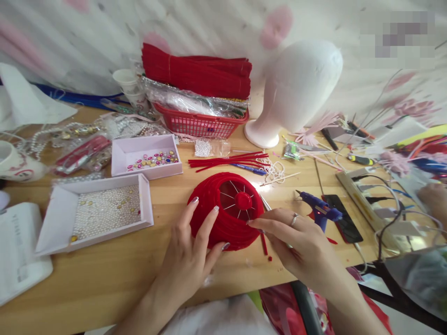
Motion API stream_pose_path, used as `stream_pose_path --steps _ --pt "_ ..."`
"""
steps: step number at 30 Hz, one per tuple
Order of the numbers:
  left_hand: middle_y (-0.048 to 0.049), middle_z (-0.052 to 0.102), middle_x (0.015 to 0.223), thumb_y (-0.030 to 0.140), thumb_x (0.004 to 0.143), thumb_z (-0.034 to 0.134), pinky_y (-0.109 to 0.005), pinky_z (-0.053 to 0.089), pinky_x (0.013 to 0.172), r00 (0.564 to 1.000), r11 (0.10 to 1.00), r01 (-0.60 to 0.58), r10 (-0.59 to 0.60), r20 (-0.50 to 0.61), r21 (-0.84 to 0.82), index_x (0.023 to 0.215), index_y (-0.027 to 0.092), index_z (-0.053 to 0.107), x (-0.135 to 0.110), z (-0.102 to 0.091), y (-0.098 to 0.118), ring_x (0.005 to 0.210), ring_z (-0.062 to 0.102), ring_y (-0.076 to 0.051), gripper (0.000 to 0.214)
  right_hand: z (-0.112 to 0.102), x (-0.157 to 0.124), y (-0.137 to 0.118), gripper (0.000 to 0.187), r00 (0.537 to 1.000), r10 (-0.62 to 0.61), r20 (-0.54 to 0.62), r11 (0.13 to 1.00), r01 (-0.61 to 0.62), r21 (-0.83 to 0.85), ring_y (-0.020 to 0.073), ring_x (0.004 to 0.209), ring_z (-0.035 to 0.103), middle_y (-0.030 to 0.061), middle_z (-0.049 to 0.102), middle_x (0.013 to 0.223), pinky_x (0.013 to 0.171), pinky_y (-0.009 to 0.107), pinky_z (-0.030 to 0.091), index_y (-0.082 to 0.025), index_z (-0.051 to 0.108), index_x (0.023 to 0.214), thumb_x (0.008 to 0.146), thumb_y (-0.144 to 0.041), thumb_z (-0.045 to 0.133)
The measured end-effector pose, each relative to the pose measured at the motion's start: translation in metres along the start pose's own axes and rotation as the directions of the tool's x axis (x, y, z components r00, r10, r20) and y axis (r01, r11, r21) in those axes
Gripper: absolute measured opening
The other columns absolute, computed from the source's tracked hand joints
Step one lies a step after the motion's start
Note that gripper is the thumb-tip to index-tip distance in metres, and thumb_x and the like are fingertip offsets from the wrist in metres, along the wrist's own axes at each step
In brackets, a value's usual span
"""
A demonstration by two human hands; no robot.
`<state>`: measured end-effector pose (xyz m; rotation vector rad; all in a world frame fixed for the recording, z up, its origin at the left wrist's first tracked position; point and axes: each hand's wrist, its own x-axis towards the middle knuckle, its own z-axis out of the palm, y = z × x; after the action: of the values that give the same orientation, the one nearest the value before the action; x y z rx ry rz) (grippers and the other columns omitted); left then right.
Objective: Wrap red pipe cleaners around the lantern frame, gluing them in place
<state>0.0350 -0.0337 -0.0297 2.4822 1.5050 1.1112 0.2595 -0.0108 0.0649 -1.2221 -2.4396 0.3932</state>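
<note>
A round red dome wound from chenille stems (206, 200) sits on the table before me. Thin pale wires cross its round opening, running out from a red hub (243, 201). My left hand (195, 242) rests against the near left side with its fingers spread. At the opening's lower right rim, my right hand (293, 237) pinches what looks like the end of a red chenille stem; the fingers partly cover it. Beneath that hand a silver tool (265, 203) shows in part, its kind unclear. A short red stem piece (264, 244) lies beside the dome.
White boxes of pearls (45, 232) and gems (146, 173) stand left. Behind are loose red stems (226, 161), a red basket (202, 126) and a white foam head (296, 88). Right lie a blue glue gun (319, 209), phone (344, 221) and power strip (366, 209); another person's hand (433, 197) shows.
</note>
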Motion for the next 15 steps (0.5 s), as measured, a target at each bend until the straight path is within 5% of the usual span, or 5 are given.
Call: stream_pose_path --steps 15 --pt "-0.0261 0.029 0.147 0.023 0.094 0.06 -0.06 0.054 0.098 0.999 1.0 0.0 0.001 0.05 -0.025 0.157 0.019 0.023 -0.0055 -0.0001 -0.0064 0.136 0.044 -0.04 0.073 0.0068 0.0048 0.0095 0.034 0.992 -0.09 -0.09 0.996 0.09 -0.003 0.0177 0.091 0.069 0.0102 0.069 0.104 0.07 0.027 0.058 -0.017 0.069 0.106 0.091 0.0 0.044"
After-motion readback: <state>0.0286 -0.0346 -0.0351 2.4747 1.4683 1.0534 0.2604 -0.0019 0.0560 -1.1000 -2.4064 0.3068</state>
